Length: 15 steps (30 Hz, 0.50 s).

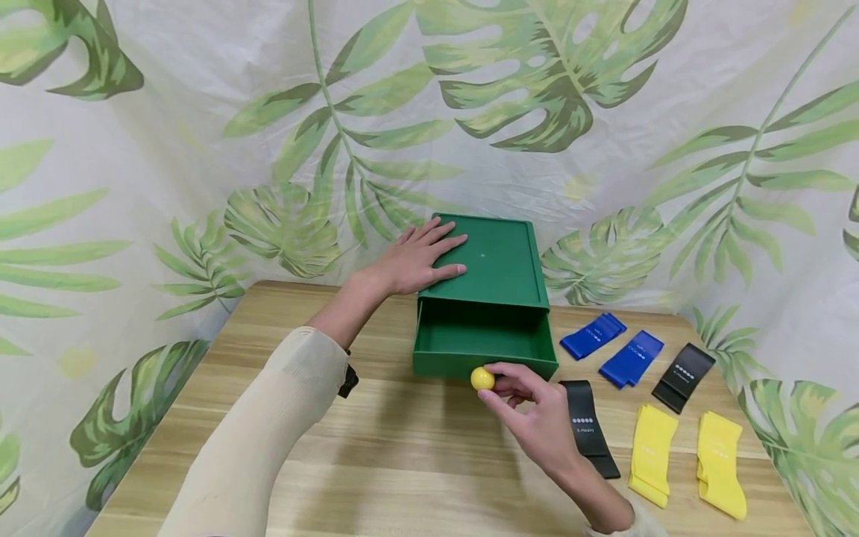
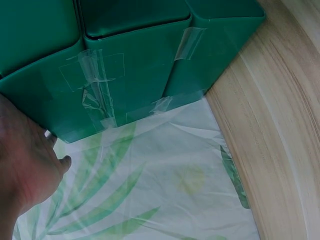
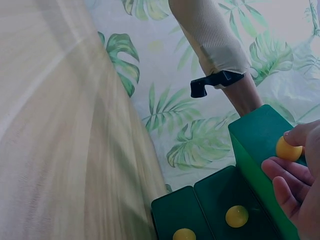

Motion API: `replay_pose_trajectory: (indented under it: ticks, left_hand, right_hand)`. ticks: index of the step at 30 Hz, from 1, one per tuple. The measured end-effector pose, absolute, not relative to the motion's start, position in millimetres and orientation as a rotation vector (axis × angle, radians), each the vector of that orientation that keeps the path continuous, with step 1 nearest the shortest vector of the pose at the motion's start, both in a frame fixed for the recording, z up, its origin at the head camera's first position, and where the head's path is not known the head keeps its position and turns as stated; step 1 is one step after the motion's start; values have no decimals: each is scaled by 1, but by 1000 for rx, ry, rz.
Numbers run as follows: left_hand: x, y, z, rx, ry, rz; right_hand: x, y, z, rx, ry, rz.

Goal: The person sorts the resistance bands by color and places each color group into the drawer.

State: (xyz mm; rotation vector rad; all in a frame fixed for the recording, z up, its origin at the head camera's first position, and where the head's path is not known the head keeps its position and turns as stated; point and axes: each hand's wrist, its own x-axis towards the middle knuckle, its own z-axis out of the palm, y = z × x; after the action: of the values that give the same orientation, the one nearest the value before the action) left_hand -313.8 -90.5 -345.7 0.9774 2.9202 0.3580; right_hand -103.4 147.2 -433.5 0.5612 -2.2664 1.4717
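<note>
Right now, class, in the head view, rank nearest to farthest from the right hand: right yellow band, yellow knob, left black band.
1. Yellow knob: pinched in the right hand.
2. Left black band: just right of it.
3. Right yellow band: farther right.

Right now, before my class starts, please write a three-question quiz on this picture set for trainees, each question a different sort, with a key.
1. Multiple choice: what does the right hand pinch?
A) a black band
B) the round yellow knob on the drawer front
C) a blue band

2. True or false: the left hand rests on top of the green cabinet.

3. Count: in the head view, how many yellow bands lie on the table?

Key: 1. B; 2. True; 3. Two.
</note>
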Motion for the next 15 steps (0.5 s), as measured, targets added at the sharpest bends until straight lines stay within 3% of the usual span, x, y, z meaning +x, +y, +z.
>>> replay_pose_trajectory:
  ticks: [15]
  left_hand:
    - [-315, -91, -347, 988, 2920, 348]
  right_hand:
    - [-79, 149, -435, 568, -2311, 1470]
